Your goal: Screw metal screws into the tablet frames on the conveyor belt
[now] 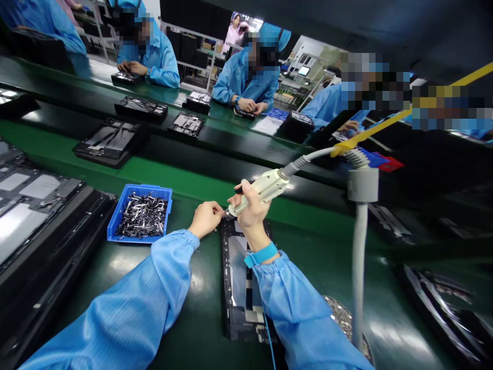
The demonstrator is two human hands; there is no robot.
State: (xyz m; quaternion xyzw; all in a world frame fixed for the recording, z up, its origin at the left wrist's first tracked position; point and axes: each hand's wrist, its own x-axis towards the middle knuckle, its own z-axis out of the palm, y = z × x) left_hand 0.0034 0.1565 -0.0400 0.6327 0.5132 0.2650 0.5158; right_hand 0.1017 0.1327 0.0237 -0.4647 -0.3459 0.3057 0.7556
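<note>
Parts bin [134,239] sits by the tabletop's [200,288] far edge for reach, your left hand's [205,219] fingers pinch at the bit (contents hidden), housing [238,277] runs toward the near edge, right hand's [252,209] fingers grip the driver [269,187], likely for control.

Pale tool [265,189], probably screwdriver, tilted over device [238,267]

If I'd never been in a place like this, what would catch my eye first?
Probably the pale corded tool gripped in the right hand, its tip close to the left hand at the far end of a flat black device. Then the bright blue tray to the left, heaped with small parts, and the blue-clad workers across the bench.
</note>
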